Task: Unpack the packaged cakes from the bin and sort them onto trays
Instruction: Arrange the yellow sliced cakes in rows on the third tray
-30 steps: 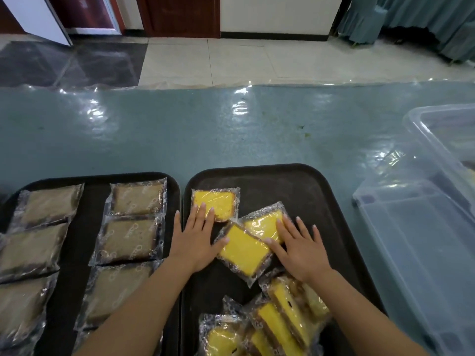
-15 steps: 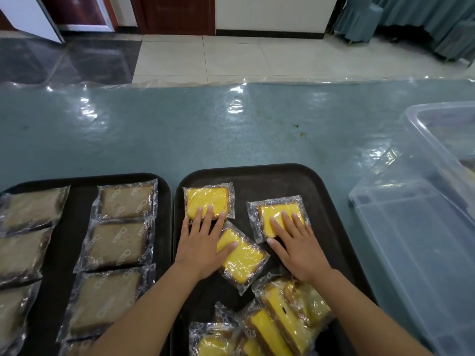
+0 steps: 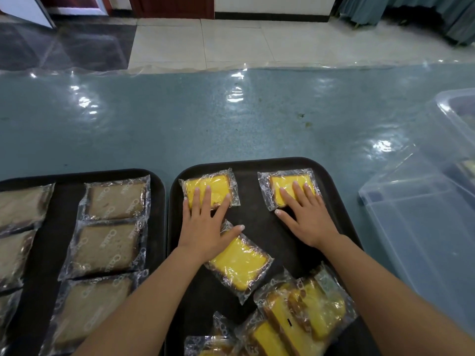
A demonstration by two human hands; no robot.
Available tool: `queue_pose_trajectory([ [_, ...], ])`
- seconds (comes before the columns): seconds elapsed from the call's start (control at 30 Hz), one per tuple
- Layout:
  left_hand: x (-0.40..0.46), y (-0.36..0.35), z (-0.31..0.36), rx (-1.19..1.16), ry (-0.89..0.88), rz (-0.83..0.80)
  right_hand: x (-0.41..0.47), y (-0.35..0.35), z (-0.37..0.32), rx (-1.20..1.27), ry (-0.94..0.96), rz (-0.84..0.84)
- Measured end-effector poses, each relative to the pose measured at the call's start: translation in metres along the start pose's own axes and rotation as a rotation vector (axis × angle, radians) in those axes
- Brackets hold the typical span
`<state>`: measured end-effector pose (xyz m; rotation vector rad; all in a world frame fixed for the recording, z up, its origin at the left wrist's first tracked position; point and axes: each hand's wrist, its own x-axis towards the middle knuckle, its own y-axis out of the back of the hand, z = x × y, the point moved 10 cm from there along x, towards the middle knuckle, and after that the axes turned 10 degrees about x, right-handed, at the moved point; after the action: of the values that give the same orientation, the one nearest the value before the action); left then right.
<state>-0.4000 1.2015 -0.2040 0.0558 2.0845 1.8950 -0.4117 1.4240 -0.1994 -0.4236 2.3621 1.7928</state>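
While flat left hand point(image 3: 203, 227) and right hand point(image 3: 307, 222) press wrapped yellow cakes point(image 3: 209, 188) at twelve o'clock of black right tray point(image 3: 257, 164), gripping nothing, brown-cake left tray point(image 3: 61, 176) looks filled; six o'clock heap point(image 3: 295, 317) unsorted

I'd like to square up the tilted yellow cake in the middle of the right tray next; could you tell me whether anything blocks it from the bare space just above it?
Only the left hand, which overlaps the tilted cake.

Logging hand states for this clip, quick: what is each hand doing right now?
Left hand: open, fingers flat on the far-left yellow cake packet.
Right hand: open, fingers flat on the far-right yellow cake packet.
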Motion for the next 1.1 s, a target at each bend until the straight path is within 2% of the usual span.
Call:
queue_pose_trajectory([
  [0.37, 0.004, -0.005, 0.001, 0.026, -0.045, -0.057, -0.001, 0.003, -0.003, -0.043, -0.014, 0.025],
  [0.53, -0.019, 0.010, 0.009, -0.023, -0.091, -0.008, -0.039, -0.004, -0.052, 0.081, 0.112, -0.028],
  [0.63, -0.055, 0.009, 0.021, -0.063, -0.220, -0.019, -0.076, -0.020, -0.079, 0.147, 0.201, -0.110],
  [0.73, -0.095, 0.000, 0.022, 0.006, -0.306, 0.015, -0.107, -0.041, -0.094, 0.149, 0.282, -0.162],
  [0.93, -0.131, -0.011, 0.007, 0.046, -0.195, -0.004, -0.134, -0.054, -0.095, 0.028, 0.300, -0.105],
  [1.1, -0.126, -0.004, 0.006, 0.099, -0.110, -0.013, -0.130, -0.047, -0.108, 0.072, 0.263, -0.131],
])
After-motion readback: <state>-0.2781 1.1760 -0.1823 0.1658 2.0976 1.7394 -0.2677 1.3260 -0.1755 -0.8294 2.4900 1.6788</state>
